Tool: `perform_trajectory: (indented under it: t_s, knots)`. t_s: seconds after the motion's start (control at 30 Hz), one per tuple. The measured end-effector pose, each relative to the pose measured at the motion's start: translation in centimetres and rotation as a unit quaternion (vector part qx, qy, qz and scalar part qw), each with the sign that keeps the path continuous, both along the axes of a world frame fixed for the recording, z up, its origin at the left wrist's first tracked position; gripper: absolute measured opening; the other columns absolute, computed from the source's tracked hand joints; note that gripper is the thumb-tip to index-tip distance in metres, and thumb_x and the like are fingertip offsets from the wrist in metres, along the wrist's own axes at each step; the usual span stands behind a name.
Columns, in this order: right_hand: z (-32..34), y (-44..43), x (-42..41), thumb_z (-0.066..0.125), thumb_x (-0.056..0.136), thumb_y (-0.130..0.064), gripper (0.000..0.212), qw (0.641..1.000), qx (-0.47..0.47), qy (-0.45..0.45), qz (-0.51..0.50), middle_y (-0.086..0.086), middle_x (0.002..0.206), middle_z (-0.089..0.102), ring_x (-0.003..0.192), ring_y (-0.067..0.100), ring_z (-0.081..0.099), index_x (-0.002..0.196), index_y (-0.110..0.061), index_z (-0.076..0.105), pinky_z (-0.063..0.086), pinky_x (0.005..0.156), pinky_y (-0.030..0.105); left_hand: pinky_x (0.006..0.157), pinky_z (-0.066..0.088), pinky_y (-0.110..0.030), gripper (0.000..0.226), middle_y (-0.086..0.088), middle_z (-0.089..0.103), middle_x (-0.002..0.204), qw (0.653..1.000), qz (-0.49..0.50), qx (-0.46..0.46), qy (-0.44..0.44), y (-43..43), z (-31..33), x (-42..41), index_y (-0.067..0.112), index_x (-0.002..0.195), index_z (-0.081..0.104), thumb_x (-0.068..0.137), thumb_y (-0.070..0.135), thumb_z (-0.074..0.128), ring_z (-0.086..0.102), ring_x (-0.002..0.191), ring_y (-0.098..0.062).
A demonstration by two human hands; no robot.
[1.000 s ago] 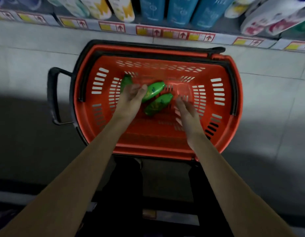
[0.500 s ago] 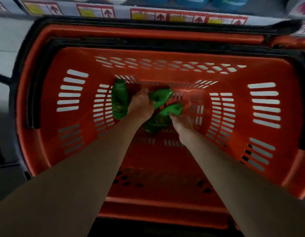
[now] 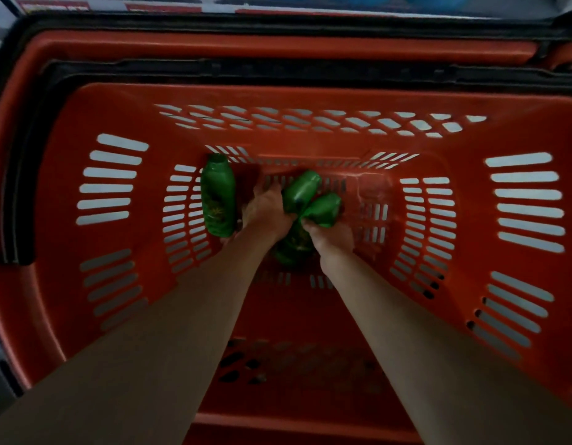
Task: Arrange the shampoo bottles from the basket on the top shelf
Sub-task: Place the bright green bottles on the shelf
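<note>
Down in the red basket [image 3: 47,239], one green bottle [image 3: 218,200] lies loose on its side at the left of the floor. It is just beside my left grip [image 3: 266,213], unheld. That grip is clenched round the middle bottle [image 3: 301,189], one end poking up past my fingers. Touching it, the right bottle [image 3: 323,209] is grasped in my right grip [image 3: 334,240]. All three are in the basket, none shelved yet. They look like stiff, smooth plastic, probably full and weighty, so likely slippery. I judge a full wrap round the body the safest hold.
</note>
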State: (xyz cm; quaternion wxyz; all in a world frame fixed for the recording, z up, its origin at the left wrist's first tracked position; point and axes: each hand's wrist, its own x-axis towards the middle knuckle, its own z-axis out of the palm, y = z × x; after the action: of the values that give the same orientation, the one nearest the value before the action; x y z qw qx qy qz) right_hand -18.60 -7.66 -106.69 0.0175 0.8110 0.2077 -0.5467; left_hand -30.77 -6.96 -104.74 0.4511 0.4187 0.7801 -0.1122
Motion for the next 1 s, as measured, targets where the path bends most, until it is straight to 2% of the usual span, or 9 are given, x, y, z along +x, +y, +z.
perform_trajectory:
  t_s: [0.13, 0.27, 0.4, 0.47, 0.57, 0.67, 0.77, 0.9, 1.0]
  knots:
    - [-0.1, -0.1, 0.4, 0.083, 0.077, -0.033, 0.055, 0.999, -0.001, 0.030, -0.040, 0.010, 0.119, 0.067, 0.110, 0.028, 0.063, 0.120, -0.006, 0.061, 0.052, 0.090, 0.032, 0.096, 0.048, -0.043, 0.060, -0.018, 0.059, 0.132, 0.999, 0.030, 0.018, -0.013, -0.6, -0.1, 0.2, 0.014, 0.140, 0.045, 0.089, 0.034, 0.070, 0.057, 0.122, -0.039]
    - [1.2, -0.5, 1.0, 0.080, 0.081, -0.031, 0.061, 0.999, 0.045, -0.002, -0.013, 0.011, 0.126, 0.063, 0.115, 0.028, 0.061, 0.130, -0.009, 0.051, 0.052, 0.099, 0.038, 0.093, 0.048, -0.039, 0.052, -0.016, 0.062, 0.127, 0.996, 0.071, 0.027, -0.044, -1.2, 0.7, 0.5, 0.016, 0.134, 0.051, 0.088, 0.033, 0.070, 0.059, 0.118, -0.037]
    - [4.3, -0.5, 2.4, 0.077, 0.084, -0.033, 0.053, 0.997, 0.082, 0.012, 0.000, 0.006, 0.123, 0.064, 0.106, 0.020, 0.062, 0.127, -0.013, 0.053, 0.051, 0.086, 0.030, 0.085, 0.048, -0.035, 0.044, -0.009, 0.064, 0.119, 0.990, 0.109, 0.043, -0.076, -1.8, 2.7, 0.4, 0.017, 0.126, 0.057, 0.088, 0.034, 0.071, 0.061, 0.111, -0.030]
    - [6.6, -0.4, 3.0, 0.075, 0.085, -0.035, 0.052, 0.995, 0.101, 0.022, 0.014, 0.004, 0.122, 0.065, 0.110, 0.022, 0.062, 0.129, -0.015, 0.055, 0.052, 0.092, 0.034, 0.090, 0.051, -0.038, 0.044, -0.007, 0.065, 0.118, 0.985, 0.124, 0.060, -0.099, -2.4, 4.4, 0.3, 0.019, 0.125, 0.058, 0.087, 0.035, 0.073, 0.062, 0.110, -0.028]
    - [10.9, -0.2, 3.7, 0.072, 0.088, -0.031, 0.032, 0.988, 0.133, 0.074, -0.018, 0.000, 0.113, 0.069, 0.103, 0.018, 0.066, 0.117, -0.022, 0.062, 0.054, 0.095, 0.041, 0.092, 0.053, -0.040, 0.044, -0.005, 0.067, 0.117, 0.975, 0.154, 0.081, -0.137, -3.3, 8.2, 0.4, 0.023, 0.125, 0.060, 0.086, 0.034, 0.075, 0.064, 0.109, -0.026]
    - [15.9, -0.2, 4.7, 0.070, 0.091, -0.030, 0.018, 0.976, 0.170, 0.126, -0.043, 0.000, 0.106, 0.072, 0.095, 0.015, 0.068, 0.107, -0.027, 0.064, 0.057, 0.089, 0.041, 0.079, 0.051, -0.030, 0.022, 0.006, 0.069, 0.097, 0.958, 0.210, 0.096, -0.172, -3.9, 12.9, 0.6, 0.031, 0.099, 0.061, 0.083, 0.036, 0.076, 0.067, 0.099, -0.021]
    - [21.0, 0.1, 5.8, 0.069, 0.090, -0.037, 0.015, 0.967, 0.176, 0.181, -0.046, -0.006, 0.100, 0.073, 0.097, 0.013, 0.070, 0.104, -0.032, 0.066, 0.058, 0.090, 0.044, 0.084, 0.052, -0.029, 0.041, 0.007, 0.070, 0.108, 0.942, 0.235, 0.096, -0.219, -3.9, 18.5, 0.6, 0.027, 0.114, 0.063, 0.079, 0.047, 0.074, 0.066, 0.102, -0.011]
    - [27.9, 0.4, 7.1, 0.070, 0.089, -0.040, 0.024, 0.955, 0.197, 0.220, -0.039, -0.001, 0.103, 0.075, 0.098, 0.017, 0.072, 0.109, -0.026, 0.069, 0.057, 0.091, 0.049, 0.095, 0.053, -0.027, 0.050, 0.009, 0.068, 0.124, 0.925, 0.254, 0.101, -0.265, -3.3, 26.5, 0.5, 0.024, 0.133, 0.058, 0.087, 0.039, 0.074, 0.065, 0.110, -0.005]
    - [33.2, 1.2, 7.9, 0.069, 0.091, -0.032, 0.019, 0.943, 0.251, 0.220, -0.023, -0.001, 0.099, 0.076, 0.095, 0.018, 0.072, 0.108, -0.023, 0.070, 0.058, 0.087, 0.046, 0.082, 0.056, -0.016, 0.037, 0.016, 0.072, 0.113, 0.909, 0.246, 0.126, -0.312, -2.2, 32.9, 1.1, 0.028, 0.123, 0.063, 0.088, 0.032, 0.073, 0.069, 0.104, -0.003]
